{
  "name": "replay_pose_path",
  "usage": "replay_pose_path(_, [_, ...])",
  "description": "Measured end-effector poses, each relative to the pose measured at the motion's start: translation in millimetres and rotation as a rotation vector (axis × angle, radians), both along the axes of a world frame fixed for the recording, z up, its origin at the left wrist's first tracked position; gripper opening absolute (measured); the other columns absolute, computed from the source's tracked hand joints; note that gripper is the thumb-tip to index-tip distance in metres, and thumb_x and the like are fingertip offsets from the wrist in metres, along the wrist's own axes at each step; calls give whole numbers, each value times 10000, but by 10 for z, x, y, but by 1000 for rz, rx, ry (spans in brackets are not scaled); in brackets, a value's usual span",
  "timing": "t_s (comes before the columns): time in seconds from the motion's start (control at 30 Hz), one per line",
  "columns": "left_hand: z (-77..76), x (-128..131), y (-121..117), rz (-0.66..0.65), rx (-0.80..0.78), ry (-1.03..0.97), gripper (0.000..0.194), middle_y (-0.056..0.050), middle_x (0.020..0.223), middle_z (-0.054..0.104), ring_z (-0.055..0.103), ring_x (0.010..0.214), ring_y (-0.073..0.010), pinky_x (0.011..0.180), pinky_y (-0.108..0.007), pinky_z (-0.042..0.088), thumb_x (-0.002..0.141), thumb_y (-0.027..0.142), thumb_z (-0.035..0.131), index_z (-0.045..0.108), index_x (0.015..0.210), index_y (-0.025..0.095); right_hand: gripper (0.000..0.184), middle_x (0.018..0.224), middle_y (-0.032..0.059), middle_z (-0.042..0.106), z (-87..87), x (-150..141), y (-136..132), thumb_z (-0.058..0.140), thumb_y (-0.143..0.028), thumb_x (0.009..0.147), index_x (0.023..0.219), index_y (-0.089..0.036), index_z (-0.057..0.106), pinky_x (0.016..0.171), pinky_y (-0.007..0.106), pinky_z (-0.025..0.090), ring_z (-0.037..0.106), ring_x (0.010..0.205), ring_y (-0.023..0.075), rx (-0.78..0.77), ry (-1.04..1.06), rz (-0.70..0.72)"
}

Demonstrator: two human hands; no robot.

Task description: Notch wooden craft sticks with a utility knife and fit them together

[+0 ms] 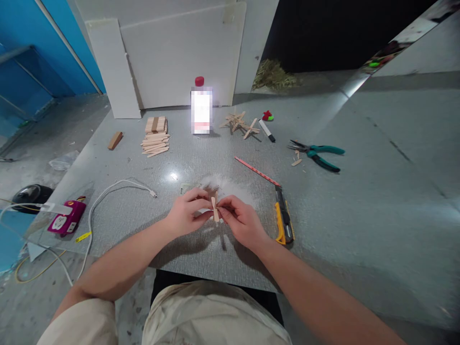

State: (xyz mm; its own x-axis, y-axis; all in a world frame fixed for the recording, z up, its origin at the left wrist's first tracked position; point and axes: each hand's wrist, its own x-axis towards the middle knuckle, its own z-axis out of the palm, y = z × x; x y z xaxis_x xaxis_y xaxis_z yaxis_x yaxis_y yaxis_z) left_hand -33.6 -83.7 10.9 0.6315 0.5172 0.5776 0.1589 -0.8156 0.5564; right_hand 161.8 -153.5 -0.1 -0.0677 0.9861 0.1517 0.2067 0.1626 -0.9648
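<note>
A small pale craft-stick piece (215, 209), narrow in the middle and wider at its ends, stands upright between my hands above the near part of the table. My left hand (190, 211) grips it from the left with thumb and fingers. From the right, my right hand (240, 218) pinches at its middle, where a thin part seems to cross; the fingertips partly hide this. Whitish dust (233, 188) lies on the tabletop just beyond the hands. To the right rests a small hacksaw (284, 215) with a yellow and black handle and a thin red blade.
Stacked craft sticks (155, 139), a bottle (201, 110) with a red cap and a pile of crossed sticks (237, 122) stand farther back. A marker (266, 130) and teal-handled pliers (318, 153) lie right. A white cable (118, 184) and purple power adapter (67, 218) are left.
</note>
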Motion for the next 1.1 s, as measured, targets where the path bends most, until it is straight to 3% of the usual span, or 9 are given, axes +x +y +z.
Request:
replay_pose_path(0.17, [17,0,-9,10,-23,-18,128,-61,1040,658,663,930,-168,800,-328,597,913,240,708,684,1030,193,116,775,9,679,-1,17,-6,547,-300,985,946,-230,631,638,285,484,624,683,155,44,-29,-19])
replay_pose_path(0.4, [136,5,-56,5,-133,-31,367,-78,1065,659,667,886,-152,768,-297,601,849,98,562,610,1199,194,104,821,20,703,25,32,-18,545,-256,967,945,-231,644,678,293,500,645,723,165,108,-71,-69])
replay_pose_path(0.67, [99,20,-35,-3,-133,-49,213,-75,1055,660,678,943,-161,829,-315,603,900,227,704,688,1109,191,107,817,27,713,34,30,-8,551,-265,964,945,-226,648,683,299,516,656,723,171,133,-97,-65])
replay_pose_path(1.1, [66,24,-43,12,-130,-43,128,-74,1002,692,695,935,-168,832,-329,610,924,253,707,730,1038,200,108,804,31,719,32,21,-15,554,-274,958,924,-233,649,673,301,528,665,709,177,144,-110,-52])
